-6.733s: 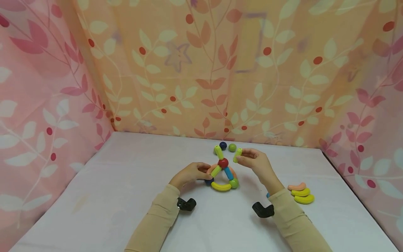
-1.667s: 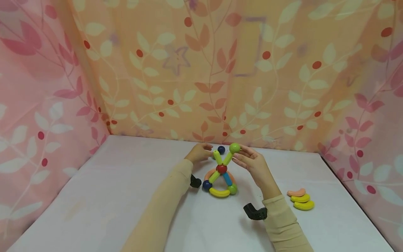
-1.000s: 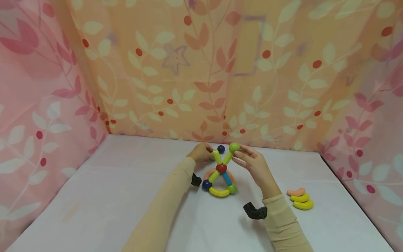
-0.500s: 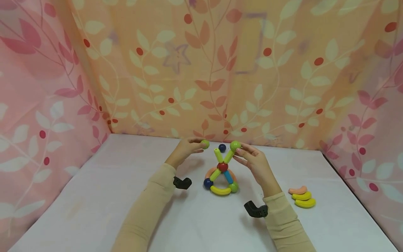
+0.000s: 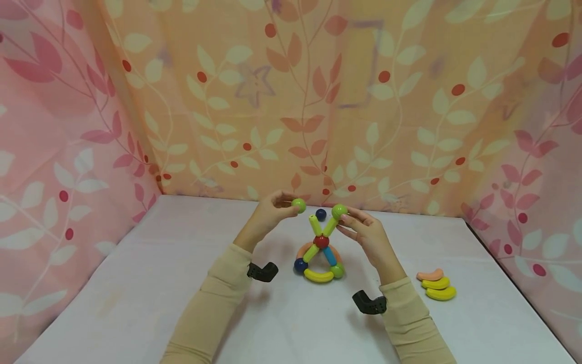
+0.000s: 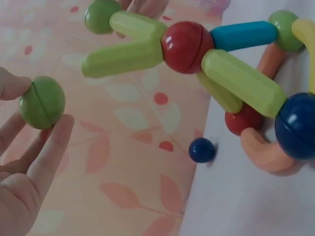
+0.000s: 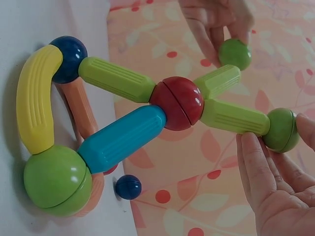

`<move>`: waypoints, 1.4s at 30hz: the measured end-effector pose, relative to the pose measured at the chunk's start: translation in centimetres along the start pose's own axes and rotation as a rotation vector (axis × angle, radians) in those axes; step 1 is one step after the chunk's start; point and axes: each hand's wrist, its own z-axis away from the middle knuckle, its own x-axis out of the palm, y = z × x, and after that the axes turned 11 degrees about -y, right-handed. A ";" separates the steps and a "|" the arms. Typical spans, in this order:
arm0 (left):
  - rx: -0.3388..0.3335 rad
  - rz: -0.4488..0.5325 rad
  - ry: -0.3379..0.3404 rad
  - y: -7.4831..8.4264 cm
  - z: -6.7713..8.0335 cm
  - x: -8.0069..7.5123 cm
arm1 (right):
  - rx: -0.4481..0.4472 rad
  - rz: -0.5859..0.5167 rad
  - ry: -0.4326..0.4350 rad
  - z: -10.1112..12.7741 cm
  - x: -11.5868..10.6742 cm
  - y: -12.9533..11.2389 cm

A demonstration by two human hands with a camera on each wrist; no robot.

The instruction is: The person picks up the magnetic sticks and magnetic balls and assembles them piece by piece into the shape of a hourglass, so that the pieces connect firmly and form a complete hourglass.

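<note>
A magnetic stick-and-ball frame stands on the white table. Its base has a curved yellow stick (image 5: 319, 276), peach curved sticks, a dark blue ball (image 6: 299, 127) and a green ball (image 7: 56, 179). A light green stick (image 7: 116, 78) and a blue stick (image 7: 123, 132) lean up to a red ball (image 5: 322, 241). From that ball two light green sticks spread upward in a V. My left hand (image 5: 269, 212) pinches a loose green ball (image 6: 43, 102), apart from the left stick's bare tip (image 6: 91, 66). My right hand (image 5: 369, 237) holds the green ball (image 7: 281, 130) topping the right stick between thumb and fingers.
A loose dark blue ball (image 5: 321, 215) lies on the table (image 5: 136, 283) behind the frame. Two curved yellow sticks (image 5: 440, 293) and a peach one (image 5: 430, 274) lie at the right. Patterned cloth (image 5: 254, 126) closes off the back and sides.
The right hand's green stick now sits on the red ball, topped by a green ball. My left hand has taken another green ball from behind the frame and raised it beside the left stick.
</note>
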 end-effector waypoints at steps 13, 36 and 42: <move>0.048 -0.123 0.043 0.3 0.0 1.2 | 0.003 -0.007 -0.011 0.0 0.2 0.1; 0.041 -0.038 0.041 -0.6 0.6 2.6 | -0.013 0.025 0.001 0.3 0.0 -0.4; 0.060 -0.021 0.044 -1.0 0.5 2.8 | 0.004 0.039 0.015 0.4 0.0 -0.7</move>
